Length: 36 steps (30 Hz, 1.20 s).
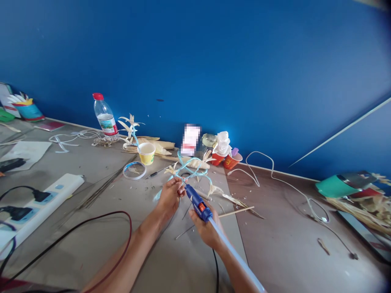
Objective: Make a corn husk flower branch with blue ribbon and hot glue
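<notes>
In my right hand point(207, 228) is a blue hot glue gun point(197, 202), with a long translucent glue stick point(232, 252) running out of its rear. Its nozzle points up and left, close to the fingertips of my left hand point(171, 193). Those fingers are pinched together at the light-blue wrapped wire stems point(192, 174), which loop behind them; the exact grip point is hidden. Pale corn-husk petals point(171, 168) stick up just above my left hand. More husk pieces point(215, 190) lie to the right of the stems.
A yellow paper cup point(146, 154) holds a husk flower near a water bottle point(105, 116). A roll of tape point(134, 171) and a pen point(157, 173) lie left of centre. A white power strip point(61, 195) sits at left, with cables crossing nearby. Red cups point(232, 160) stand by the blue wall.
</notes>
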Each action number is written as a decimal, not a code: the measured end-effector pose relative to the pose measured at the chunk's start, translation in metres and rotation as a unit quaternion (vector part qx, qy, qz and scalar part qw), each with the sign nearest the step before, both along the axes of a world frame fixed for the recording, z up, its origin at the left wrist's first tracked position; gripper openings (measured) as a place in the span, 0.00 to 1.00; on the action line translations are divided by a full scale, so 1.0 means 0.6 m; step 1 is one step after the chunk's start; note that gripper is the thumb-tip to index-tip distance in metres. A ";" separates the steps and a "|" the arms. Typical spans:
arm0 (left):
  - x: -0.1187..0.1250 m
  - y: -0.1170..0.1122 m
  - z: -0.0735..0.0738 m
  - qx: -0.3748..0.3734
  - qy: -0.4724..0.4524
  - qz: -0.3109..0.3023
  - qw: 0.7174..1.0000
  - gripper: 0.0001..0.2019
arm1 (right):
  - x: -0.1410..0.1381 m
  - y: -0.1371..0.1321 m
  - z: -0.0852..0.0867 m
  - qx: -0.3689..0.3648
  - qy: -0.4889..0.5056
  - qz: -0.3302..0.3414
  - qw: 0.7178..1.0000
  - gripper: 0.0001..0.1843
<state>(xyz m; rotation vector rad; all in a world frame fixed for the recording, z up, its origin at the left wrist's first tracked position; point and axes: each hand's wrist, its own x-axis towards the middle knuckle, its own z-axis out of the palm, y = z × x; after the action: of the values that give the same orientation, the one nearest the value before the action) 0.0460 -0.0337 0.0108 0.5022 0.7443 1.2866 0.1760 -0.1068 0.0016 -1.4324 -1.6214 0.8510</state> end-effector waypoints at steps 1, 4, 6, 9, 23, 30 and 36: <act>-0.001 0.000 0.000 0.000 -0.001 -0.006 1.000 0.06 | 0.002 -0.002 0.001 0.002 0.009 -0.002 1.000 0.09; -0.004 0.001 -0.002 -0.003 -0.009 -0.021 1.000 0.05 | 0.010 -0.005 0.012 0.035 0.021 -0.008 0.999 0.08; -0.005 0.002 -0.005 -0.003 -0.022 -0.014 1.000 0.06 | 0.019 -0.009 0.027 0.059 0.009 0.005 0.998 0.07; -0.005 0.006 -0.011 -0.001 -0.051 -0.001 0.999 0.08 | 0.038 -0.020 0.059 0.076 -0.034 0.046 0.995 0.07; -0.012 0.012 -0.012 -0.070 -0.156 0.019 0.985 0.05 | 0.231 -0.046 -0.012 0.104 -0.368 -0.142 0.913 0.13; -0.013 0.013 -0.019 -0.052 -0.150 0.003 0.987 0.06 | 0.213 0.004 -0.043 0.054 -0.392 -0.081 0.915 0.18; -0.015 0.011 -0.010 -0.052 -0.131 -0.009 0.990 0.10 | 0.170 0.012 0.002 0.051 -0.326 -0.048 0.943 0.18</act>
<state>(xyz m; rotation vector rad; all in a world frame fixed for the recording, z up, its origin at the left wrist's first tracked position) 0.0373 -0.0271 0.0050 0.2485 0.5810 1.2610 0.2781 -0.0998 0.0026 -1.8142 -2.0090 0.2247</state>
